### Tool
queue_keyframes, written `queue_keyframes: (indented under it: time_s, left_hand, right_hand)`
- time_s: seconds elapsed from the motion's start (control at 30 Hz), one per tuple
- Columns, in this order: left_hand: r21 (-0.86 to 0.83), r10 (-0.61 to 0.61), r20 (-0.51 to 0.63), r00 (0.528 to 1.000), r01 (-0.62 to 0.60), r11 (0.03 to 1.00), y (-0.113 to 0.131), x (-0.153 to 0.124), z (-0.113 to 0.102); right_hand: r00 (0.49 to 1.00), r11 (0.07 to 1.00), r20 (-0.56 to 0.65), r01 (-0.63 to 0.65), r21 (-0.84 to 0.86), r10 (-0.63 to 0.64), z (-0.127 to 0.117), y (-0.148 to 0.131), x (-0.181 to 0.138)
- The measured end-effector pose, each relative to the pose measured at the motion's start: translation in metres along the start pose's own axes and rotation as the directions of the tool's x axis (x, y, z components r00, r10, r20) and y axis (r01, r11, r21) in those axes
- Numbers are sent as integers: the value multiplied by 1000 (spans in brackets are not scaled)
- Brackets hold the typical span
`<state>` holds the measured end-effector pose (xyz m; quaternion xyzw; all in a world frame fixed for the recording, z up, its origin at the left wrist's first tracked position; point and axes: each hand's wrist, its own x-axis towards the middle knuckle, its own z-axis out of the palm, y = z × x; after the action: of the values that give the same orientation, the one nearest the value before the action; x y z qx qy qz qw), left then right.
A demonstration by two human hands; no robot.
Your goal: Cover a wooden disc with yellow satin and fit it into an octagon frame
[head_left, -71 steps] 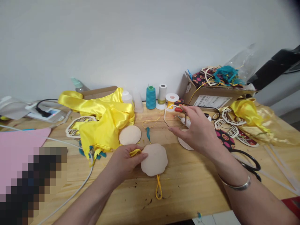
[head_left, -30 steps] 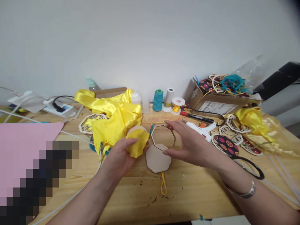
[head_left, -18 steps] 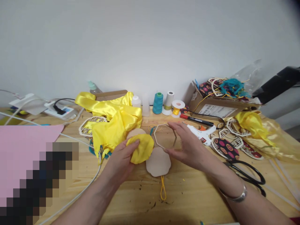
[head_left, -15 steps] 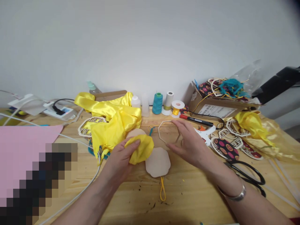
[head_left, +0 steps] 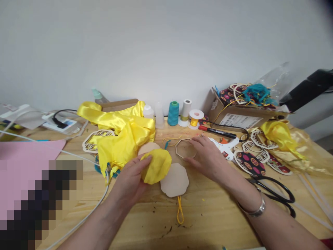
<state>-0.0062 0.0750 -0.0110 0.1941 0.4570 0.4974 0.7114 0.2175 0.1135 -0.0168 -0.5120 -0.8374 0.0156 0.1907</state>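
Worktop (head_left: 208,218) clutter centres on a scalloped wooden disc (head_left: 174,180) lying flat, a yellow cord loop (head_left: 180,211) trailing from its near edge. The left hand (head_left: 131,178), just left of the disc, grasps a round yellow satin piece (head_left: 156,166) that overlaps the disc's far left rim. The right hand (head_left: 208,159), beyond the disc and to its right, holds between thumb and fingertips an octagonal wooden frame (head_left: 176,150) lying just behind the disc. A white glue gun (head_left: 225,148) and black scissors (head_left: 277,195) lie farther right of the disc.
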Motion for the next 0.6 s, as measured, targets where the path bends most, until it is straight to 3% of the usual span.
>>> queue_keyframes:
  time_s: [0.07,0.17,0.27,0.37,0.47,0.6]
  left_hand:
    - [14,-16,29,999,15,1000,-2,-1,2]
    - [33,-35,96,995,32,999,-5,-5,5]
    - [70,-94,199,975,82,994,-7,-9,8]
    - [109,-139,241,960,115,987,-8,-12,9]
    - [111,-102,215,971,79,991,-8,-12,8]
    - [76,-1,130,992,-9,997,-7,-10,7]
  right_hand:
    - [998,998,-55,27,53,-24,-3,-3,0]
    - [993,950,-121,30,311,9,-10,-14,-3]
    - [994,814,81,-106,571,72,-15,-29,-6]
    - [946,728,305,-288,622,113,-14,-36,-7]
    - [925,689,357,-345,638,133,-13,-37,-6]
    - [933,722,340,-316,616,119,-14,-32,-5]
